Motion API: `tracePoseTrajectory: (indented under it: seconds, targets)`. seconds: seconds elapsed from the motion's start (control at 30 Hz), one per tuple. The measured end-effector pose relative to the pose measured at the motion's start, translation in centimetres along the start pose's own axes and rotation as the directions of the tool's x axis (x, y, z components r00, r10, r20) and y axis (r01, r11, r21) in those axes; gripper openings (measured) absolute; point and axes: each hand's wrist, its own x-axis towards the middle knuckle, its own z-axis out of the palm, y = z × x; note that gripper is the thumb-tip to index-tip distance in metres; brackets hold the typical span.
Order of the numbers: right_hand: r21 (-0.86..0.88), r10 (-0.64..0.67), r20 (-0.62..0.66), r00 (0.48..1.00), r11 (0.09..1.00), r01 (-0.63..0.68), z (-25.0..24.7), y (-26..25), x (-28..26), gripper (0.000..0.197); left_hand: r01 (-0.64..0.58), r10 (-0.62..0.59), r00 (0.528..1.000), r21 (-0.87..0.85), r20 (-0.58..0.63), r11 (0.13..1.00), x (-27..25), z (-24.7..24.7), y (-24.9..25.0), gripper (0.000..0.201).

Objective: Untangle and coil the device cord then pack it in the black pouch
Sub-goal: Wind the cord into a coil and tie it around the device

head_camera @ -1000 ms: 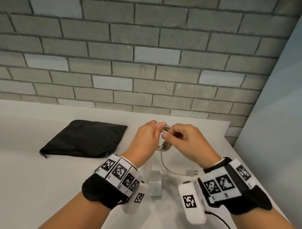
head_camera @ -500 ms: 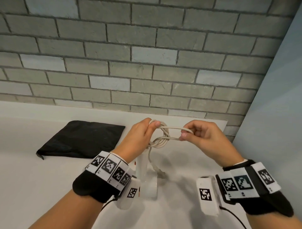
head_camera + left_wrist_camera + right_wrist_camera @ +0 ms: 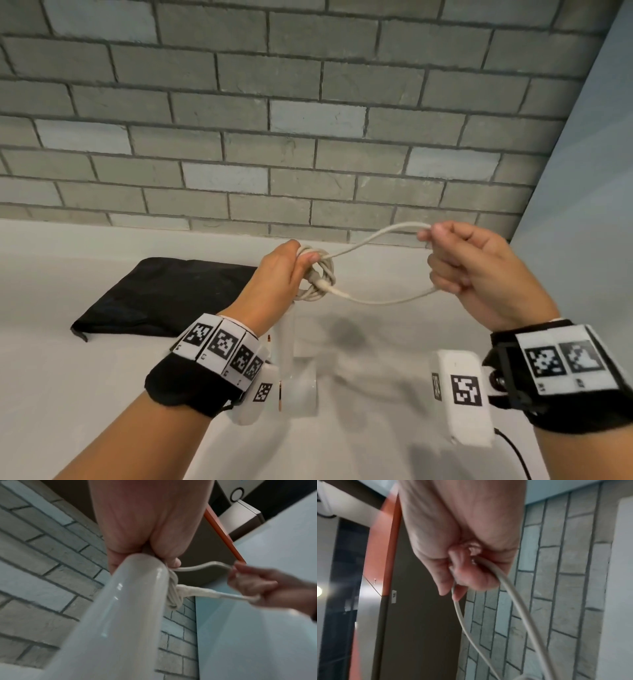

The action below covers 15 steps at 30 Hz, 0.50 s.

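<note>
My left hand (image 3: 291, 270) grips the tangled bundle of the white device cord (image 3: 320, 279) above the table; the white device (image 3: 296, 370) hangs below it. In the left wrist view the device (image 3: 120, 615) fills the middle, with the cord knot (image 3: 173, 595) at its top under my fingers. My right hand (image 3: 469, 270) pinches a loop of cord (image 3: 376, 236) pulled out to the right, both strands running back to the bundle. The right wrist view shows two cord strands (image 3: 513, 595) leaving my curled fingers (image 3: 464, 573). The black pouch (image 3: 164, 298) lies flat at the left.
A white table (image 3: 85, 394) carries everything, backed by a grey brick wall (image 3: 274, 137). A pale blue panel (image 3: 582, 205) closes the right side. Both wrists wear black bands with marker tags and white camera blocks (image 3: 459, 394).
My right hand has drawn a cord loop out to the right, away from the left hand, which keeps the bundle. The plug that lay on the table is no longer seen there.
</note>
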Motion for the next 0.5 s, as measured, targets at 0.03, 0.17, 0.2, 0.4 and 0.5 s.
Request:
tracePoseTrajectory:
  seconds: [0.03,0.17,0.2,0.4,0.5]
  targets:
    - [0.041,-0.026,0.025,0.999,0.999,0.025,0.3,-0.6,0.2,0.023,-0.011,0.011,1.000,0.021,0.007,1.000,0.1,0.0,-0.1,0.027]
    - [0.156,-0.225,0.080,0.971,0.965,0.210,1.6,-2.9,0.8,0.029,-0.034,0.031,0.999,0.091,0.034,0.995,0.1,0.1,-0.1,0.026]
    - [0.161,-0.283,0.098,0.954,0.951,0.265,2.1,-3.3,0.9,0.031,-0.035,0.031,0.999,0.104,0.039,0.994,0.1,0.2,-0.1,0.028]
    - [-0.157,-0.395,-0.058,0.917,0.911,0.382,1.7,-1.8,1.4,0.027,-0.066,0.064,0.997,0.071,0.036,0.995,-0.1,-0.3,-0.1,0.025]
    - [-0.635,-0.422,-0.164,0.892,0.737,0.232,-0.9,0.1,1.8,0.025,-0.073,0.074,0.997,0.035,-0.009,0.997,-0.6,-0.3,-0.1,0.022]
